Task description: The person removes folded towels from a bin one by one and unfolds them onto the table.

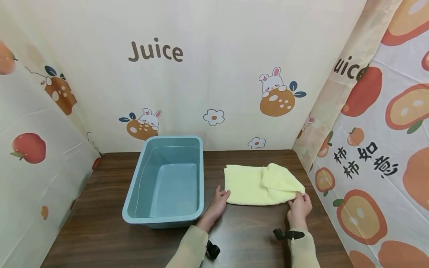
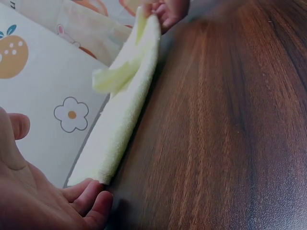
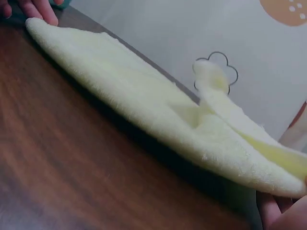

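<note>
A pale yellow towel point(image 1: 244, 186) lies folded into a long strip on the table, its right part turned back in a loose, raised flap point(image 1: 279, 176). At the towel's near left corner is my left hand point(image 1: 217, 204); in the left wrist view its fingertips point(image 2: 100, 206) touch the edge while the thumb stands well apart. My right hand point(image 1: 299, 208) pinches the near right corner. In the right wrist view that end of the towel point(image 3: 144, 110) is lifted off the table, and most of the right hand point(image 3: 288, 215) is cut off by the frame.
A blue-grey plastic basin point(image 1: 197, 216) stands on the dark wooden table point(image 1: 107, 223), just left of my left forearm. Printed curtains point(image 1: 207, 74) enclose the table at the back and on both sides. Each wrist bears a small black camera point(image 1: 212, 250).
</note>
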The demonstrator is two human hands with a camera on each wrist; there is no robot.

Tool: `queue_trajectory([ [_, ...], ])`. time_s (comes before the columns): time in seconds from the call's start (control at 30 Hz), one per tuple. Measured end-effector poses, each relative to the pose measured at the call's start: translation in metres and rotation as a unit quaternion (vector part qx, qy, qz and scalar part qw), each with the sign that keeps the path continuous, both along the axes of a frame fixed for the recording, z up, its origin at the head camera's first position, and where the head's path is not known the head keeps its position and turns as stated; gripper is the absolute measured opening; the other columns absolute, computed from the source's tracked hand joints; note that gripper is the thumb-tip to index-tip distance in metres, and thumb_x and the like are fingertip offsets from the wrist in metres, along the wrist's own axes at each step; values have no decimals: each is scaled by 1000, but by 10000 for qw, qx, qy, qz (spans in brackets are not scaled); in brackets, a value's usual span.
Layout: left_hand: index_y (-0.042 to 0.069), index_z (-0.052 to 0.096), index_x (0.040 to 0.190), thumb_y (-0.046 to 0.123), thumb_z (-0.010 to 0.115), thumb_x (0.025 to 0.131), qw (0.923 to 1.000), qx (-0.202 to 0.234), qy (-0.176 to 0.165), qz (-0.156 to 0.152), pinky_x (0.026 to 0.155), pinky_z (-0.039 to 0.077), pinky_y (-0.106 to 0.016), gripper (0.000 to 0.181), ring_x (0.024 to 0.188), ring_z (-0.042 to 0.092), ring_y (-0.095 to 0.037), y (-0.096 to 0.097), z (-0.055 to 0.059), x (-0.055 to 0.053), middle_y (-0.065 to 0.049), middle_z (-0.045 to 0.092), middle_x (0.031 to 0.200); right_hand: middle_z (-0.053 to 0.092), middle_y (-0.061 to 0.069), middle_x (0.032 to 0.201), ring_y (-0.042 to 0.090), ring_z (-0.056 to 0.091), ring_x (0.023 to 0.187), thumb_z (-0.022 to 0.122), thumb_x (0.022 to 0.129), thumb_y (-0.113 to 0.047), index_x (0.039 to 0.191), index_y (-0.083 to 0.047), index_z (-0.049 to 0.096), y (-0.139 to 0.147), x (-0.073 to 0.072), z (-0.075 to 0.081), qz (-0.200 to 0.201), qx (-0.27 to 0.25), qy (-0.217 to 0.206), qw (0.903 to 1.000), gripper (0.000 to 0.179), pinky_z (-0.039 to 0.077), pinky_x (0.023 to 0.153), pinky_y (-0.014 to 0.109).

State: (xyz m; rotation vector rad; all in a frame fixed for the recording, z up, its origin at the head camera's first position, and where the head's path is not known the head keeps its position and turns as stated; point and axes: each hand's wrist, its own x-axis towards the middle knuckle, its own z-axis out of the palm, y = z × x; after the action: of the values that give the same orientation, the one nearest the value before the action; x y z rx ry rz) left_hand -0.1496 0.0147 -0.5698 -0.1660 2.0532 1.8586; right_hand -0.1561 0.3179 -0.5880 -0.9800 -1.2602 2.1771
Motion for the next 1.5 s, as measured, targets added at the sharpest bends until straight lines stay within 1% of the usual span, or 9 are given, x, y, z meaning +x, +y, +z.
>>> queue_trajectory([
  [0.37, 0, 6, 158, 54, 46, 101, 10000, -17, -2, -29, 113, 21, -59, 88, 142, 29, -41, -1, 1, 2, -24, 39, 150, 53, -2, 116, 9, 54, 110, 51, 102, -12, 117, -15, 54, 5, 22, -4, -597, 50, -503, 9969, 16, 50, 76, 15],
  [0.47, 0, 7, 158, 54, 45, 102, 10000, -39, 6, -51, 113, 21, -59, 87, 142, 30, -41, -1, 1, 3, -24, 39, 150, 52, -3, 116, 12, 52, 115, 49, 101, -10, 128, -10, 52, 6, 24, -4, -714, 372, -661, 9946, 27, 49, 85, 17],
  [0.57, 0, 7, 158, 53, 45, 102, 10000, -43, -7, -66, 113, 22, -58, 85, 142, 30, -41, 0, 1, 3, -24, 39, 150, 51, 5, 131, 16, 46, 127, 46, 101, -9, 142, -9, 48, 7, 24, -4, -661, 971, -918, 9888, 41, 42, 100, 22],
  [0.73, 0, 7, 158, 51, 44, 103, 9999, 7, -47, -101, 113, 21, -58, 83, 142, 29, -41, -1, 1, 2, -24, 37, 151, 45, 11, 150, 21, 42, 135, 48, 102, -19, 145, -9, 49, 6, 19, 4, -125, 2030, -1404, 9690, 44, 37, 109, 33],
  [0.83, 2, 6, 158, 53, 44, 103, 9999, 34, -62, -150, 113, 20, -58, 84, 143, 27, -40, -2, 1, 1, -23, 36, 152, 52, 15, 144, 27, 47, 132, 50, 102, -26, 141, -7, 54, 6, 12, 8, 199, 2569, -1496, 9546, 43, 39, 107, 39],
  [1.07, 3, 8, 158, 53, 45, 102, 9998, -4, -55, -170, 113, 21, -58, 84, 143, 28, -40, -3, 3, 3, -21, 37, 152, 63, 24, 126, 39, 55, 121, 56, 101, -33, 134, -3, 59, 9, -4, 7, 781, 3821, -1731, 9044, 45, 40, 98, 51],
  [1.27, 2, 9, 158, 49, 46, 103, 9998, 25, 14, -209, 112, 22, -58, 81, 142, 29, -40, -3, 2, 3, -21, 37, 151, 65, 27, 120, 48, 51, 120, 61, 97, -41, 131, 1, 59, 11, -14, 11, 1316, 4389, -2052, 8648, 55, 36, 100, 57],
  [1.43, 2, 8, 158, 48, 45, 104, 9997, 8, 45, -246, 112, 23, -58, 80, 142, 30, -40, -4, 0, 2, -21, 36, 152, 66, 24, 121, 47, 54, 115, 61, 95, -45, 130, -1, 60, 12, -21, 12, 1616, 4503, -2510, 8415, 56, 39, 94, 57],
  [1.5, 3, 8, 158, 49, 45, 104, 9997, -26, 36, -256, 112, 23, -57, 80, 142, 30, -40, -4, 0, 1, -21, 36, 152, 67, 23, 119, 46, 57, 111, 63, 95, -40, 126, -1, 63, 12, -23, 11, 1659, 4535, -2538, 8381, 50, 41, 90, 57],
])
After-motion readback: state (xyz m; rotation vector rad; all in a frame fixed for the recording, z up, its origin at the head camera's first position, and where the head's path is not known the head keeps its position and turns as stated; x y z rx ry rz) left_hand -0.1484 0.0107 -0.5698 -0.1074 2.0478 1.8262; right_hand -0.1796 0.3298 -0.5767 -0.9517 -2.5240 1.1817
